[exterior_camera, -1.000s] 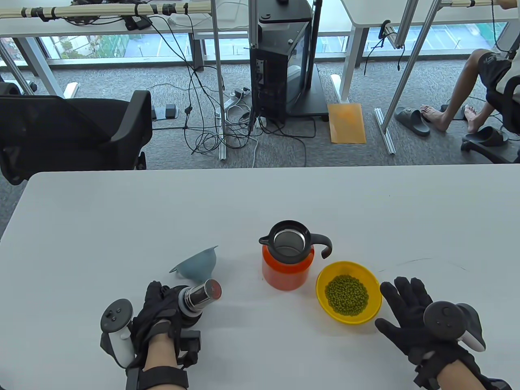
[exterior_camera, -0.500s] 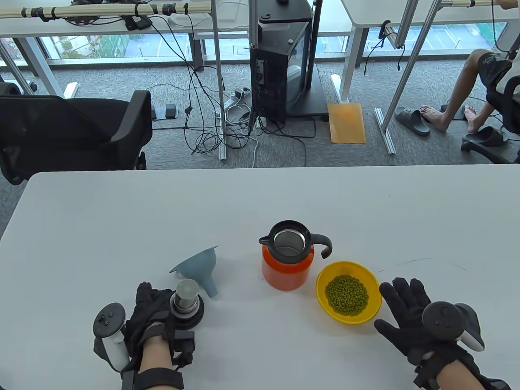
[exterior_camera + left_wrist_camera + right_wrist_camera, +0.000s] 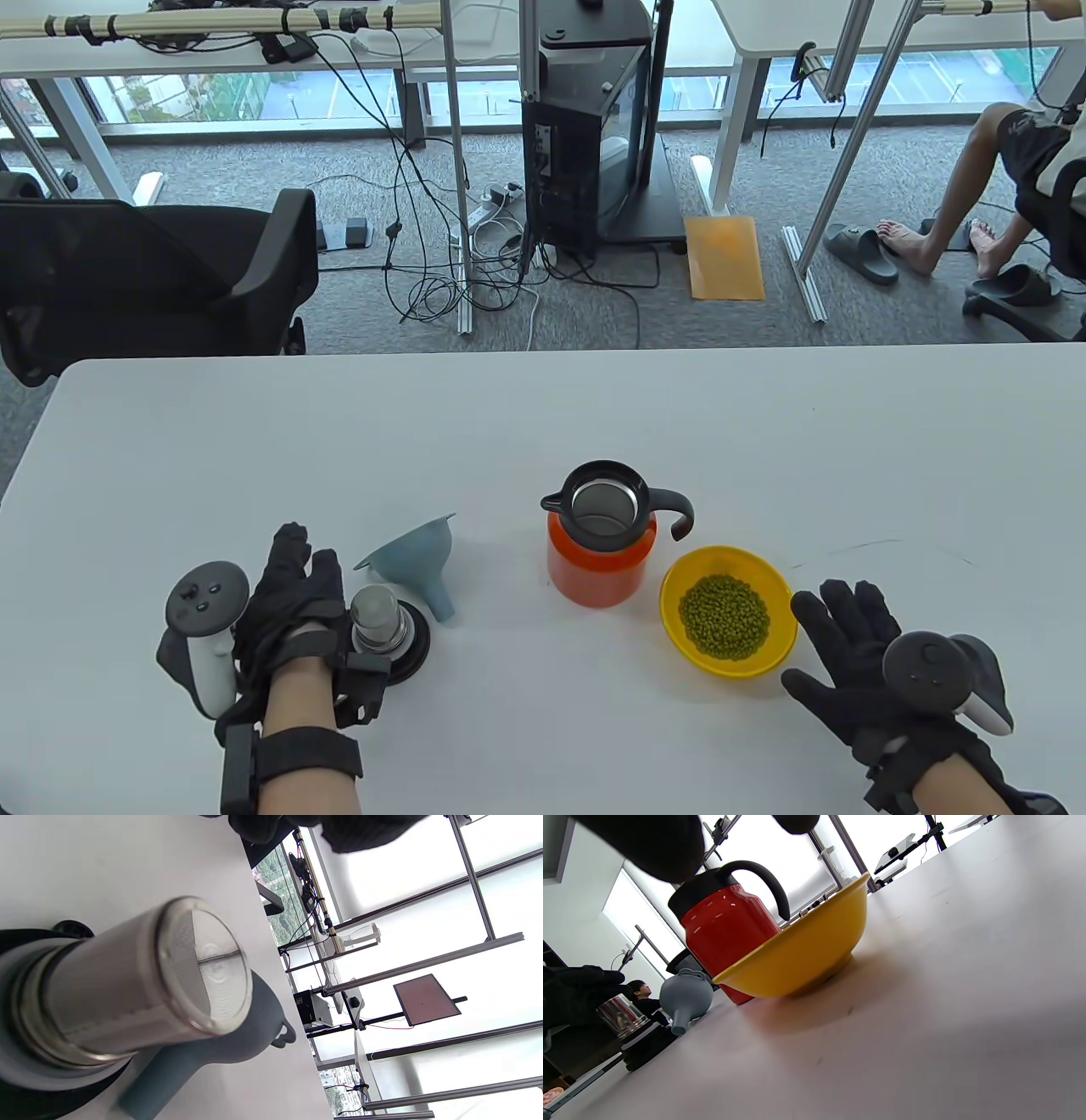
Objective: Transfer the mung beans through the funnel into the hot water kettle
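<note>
The orange kettle (image 3: 601, 564) stands open in the middle of the table, its black handle pointing right. The yellow bowl (image 3: 689, 571) of mung beans (image 3: 724, 616) sits just to its right. The blue-grey funnel (image 3: 416, 556) lies on its side left of the kettle. The kettle's black lid with its steel filter (image 3: 382, 624) stands upside down by the funnel; it fills the left wrist view (image 3: 127, 993). My left hand (image 3: 297, 569) is open just left of the lid, fingers spread. My right hand (image 3: 840, 615) lies flat and open right of the bowl.
The white table (image 3: 509, 407) stretches away behind the objects. In the right wrist view the bowl (image 3: 797, 959), the kettle (image 3: 725, 921) and the funnel (image 3: 685, 995) line up toward the left. A black office chair (image 3: 153, 272) stands beyond the table's far left edge.
My left hand turned the lid filter-up, set it on the table by the funnel, then let go and moved left. My right hand has stayed put.
</note>
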`<state>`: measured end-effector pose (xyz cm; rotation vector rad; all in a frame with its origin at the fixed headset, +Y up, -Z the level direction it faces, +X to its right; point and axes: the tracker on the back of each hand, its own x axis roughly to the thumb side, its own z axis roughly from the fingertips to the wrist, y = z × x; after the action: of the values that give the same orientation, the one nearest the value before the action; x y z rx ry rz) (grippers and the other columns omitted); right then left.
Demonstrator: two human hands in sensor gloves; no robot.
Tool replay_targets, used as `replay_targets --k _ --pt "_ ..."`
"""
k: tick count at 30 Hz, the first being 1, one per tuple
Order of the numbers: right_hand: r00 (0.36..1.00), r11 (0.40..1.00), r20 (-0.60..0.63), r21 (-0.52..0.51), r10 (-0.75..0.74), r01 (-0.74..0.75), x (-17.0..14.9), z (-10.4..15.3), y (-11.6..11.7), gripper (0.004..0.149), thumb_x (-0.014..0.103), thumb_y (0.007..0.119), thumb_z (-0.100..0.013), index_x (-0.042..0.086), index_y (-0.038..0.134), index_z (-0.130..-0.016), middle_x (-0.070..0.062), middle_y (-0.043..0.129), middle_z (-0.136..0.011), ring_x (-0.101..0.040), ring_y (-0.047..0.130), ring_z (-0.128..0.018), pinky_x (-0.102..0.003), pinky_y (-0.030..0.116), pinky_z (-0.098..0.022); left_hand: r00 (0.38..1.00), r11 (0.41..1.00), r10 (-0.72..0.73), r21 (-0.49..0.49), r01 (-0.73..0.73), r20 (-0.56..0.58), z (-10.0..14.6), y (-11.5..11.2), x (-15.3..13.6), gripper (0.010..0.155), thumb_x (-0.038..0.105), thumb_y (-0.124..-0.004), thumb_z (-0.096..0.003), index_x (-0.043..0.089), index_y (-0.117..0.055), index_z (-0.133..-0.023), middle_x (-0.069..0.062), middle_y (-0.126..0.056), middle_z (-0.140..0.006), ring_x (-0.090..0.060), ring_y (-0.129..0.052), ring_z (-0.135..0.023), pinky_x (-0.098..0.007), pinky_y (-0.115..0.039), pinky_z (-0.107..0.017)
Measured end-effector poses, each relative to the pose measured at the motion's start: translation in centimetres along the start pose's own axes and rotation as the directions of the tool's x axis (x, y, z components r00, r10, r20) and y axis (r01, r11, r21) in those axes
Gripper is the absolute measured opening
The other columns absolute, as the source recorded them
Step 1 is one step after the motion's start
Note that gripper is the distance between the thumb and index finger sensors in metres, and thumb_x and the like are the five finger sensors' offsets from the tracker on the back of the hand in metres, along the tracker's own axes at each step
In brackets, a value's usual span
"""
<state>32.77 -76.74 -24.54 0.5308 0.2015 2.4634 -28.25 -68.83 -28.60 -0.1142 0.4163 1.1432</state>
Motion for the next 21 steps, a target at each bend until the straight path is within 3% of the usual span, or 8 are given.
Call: replay_targets --k 4,8,10,17,21 --pt "1.000 1.000 0.001 0.005 0.001 -0.001 0.1 0.0 0.0 0.090 0.057 0.069 -0.054 0.007 0.026 -0.115 -0.033 0.006 -0.108 -0.062 -0.008 -0.088 -0.079 0.010 -0.054 0.978 0.977 -0.209 -0.035 0.209 0.022 -0.6 -1.1 3.8 0.066 0.045 -0.071 -0.0478 0.028 -0.046 -0.107 -0.007 -0.048 -0.113 -0.041 -0.033 -0.107 -0.062 -0.033 -0.074" --pt "1.000 1.000 0.004 0.004 0.000 0.000 0.1 0.0 0.1 0.090 0.057 0.069 -0.054 0.007 0.026 -0.115 -0.033 0.006 -0.108 -0.062 -0.008 -0.088 -0.079 0.010 -0.054 0.910 0.907 -0.414 -0.069 0.416 0.034 -1.3 -3.4 7.0 0.065 0.045 -0.076 -0.0465 0.030 -0.053 -0.105 -0.004 -0.053 -0.113 -0.040 -0.033 -0.108 -0.063 -0.027 -0.073" --pt "1.000 1.000 0.003 0.004 -0.001 0.001 0.1 0.0 0.0 0.090 0.057 0.069 -0.054 0.007 0.026 -0.115 -0.033 0.006 -0.108 -0.062 -0.008 -0.088 -0.079 0.010 -0.054 0.847 0.843 -0.531 -0.082 0.532 0.026 -1.8 -4.8 8.2 0.065 0.044 -0.078 -0.0459 0.030 -0.055 -0.105 -0.003 -0.055 -0.112 -0.040 -0.034 -0.108 -0.063 -0.025 -0.073" --pt "1.000 1.000 0.005 -0.004 -0.004 0.004 0.1 0.0 -0.1 0.090 0.057 0.069 -0.054 0.006 0.027 -0.115 -0.033 0.006 -0.108 -0.061 -0.008 -0.088 -0.079 0.010 -0.054 0.648 0.649 -0.760 -0.133 0.749 -0.053 -4.0 -9.2 9.2 0.064 0.044 -0.082 -0.0433 0.031 -0.061 -0.103 -0.001 -0.062 -0.111 -0.039 -0.040 -0.108 -0.065 -0.023 -0.073" --pt "1.000 1.000 0.002 0.004 -0.004 0.004 0.1 0.0 0.0 0.090 0.057 0.069 -0.054 0.006 0.028 -0.115 -0.034 0.007 -0.108 -0.062 -0.008 -0.088 -0.079 0.010 -0.054 0.530 0.547 -0.837 -0.236 0.803 -0.138 -5.3 -11.0 8.4 0.076 0.042 -0.081 -0.0436 0.031 -0.042 -0.108 -0.003 -0.049 -0.116 -0.039 -0.028 -0.109 -0.065 -0.018 -0.072"
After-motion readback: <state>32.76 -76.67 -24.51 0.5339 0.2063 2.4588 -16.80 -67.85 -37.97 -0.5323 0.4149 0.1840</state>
